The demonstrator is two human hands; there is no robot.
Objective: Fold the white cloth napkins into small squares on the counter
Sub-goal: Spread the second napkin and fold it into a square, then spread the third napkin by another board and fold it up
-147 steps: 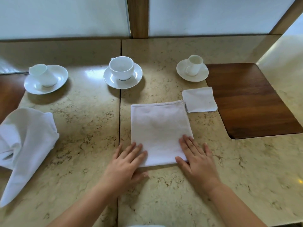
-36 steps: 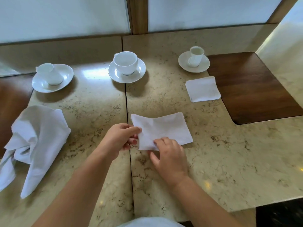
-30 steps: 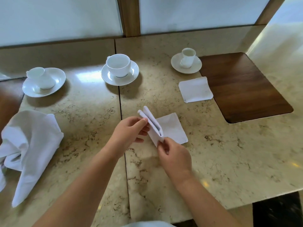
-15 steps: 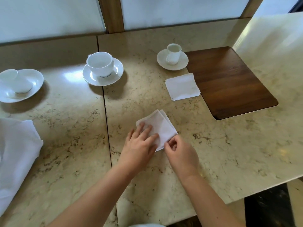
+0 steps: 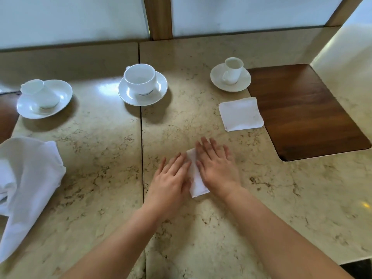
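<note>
A small folded white napkin (image 5: pixel 196 178) lies on the beige stone counter (image 5: pixel 241 208), mostly covered by both hands. My left hand (image 5: pixel 171 182) lies flat on its left part with straight fingers. My right hand (image 5: pixel 217 166) presses flat on its right part, fingers spread and pointing away from me. A second white napkin (image 5: pixel 241 114), folded into a small square, lies farther back to the right, beside the wooden inlay. A heap of unfolded white napkins (image 5: pixel 26 178) lies at the left edge.
Three white cups on saucers stand along the back: one at the left (image 5: pixel 43 97), one in the middle (image 5: pixel 142 83), a small one at the right (image 5: pixel 231 73). A dark wooden inlay (image 5: pixel 302 109) fills the counter's right side. White wall panels rise behind.
The napkin went from a large rectangle to a small square: my hands lifted its left half, folded it over, and now both lie flat on it.
</note>
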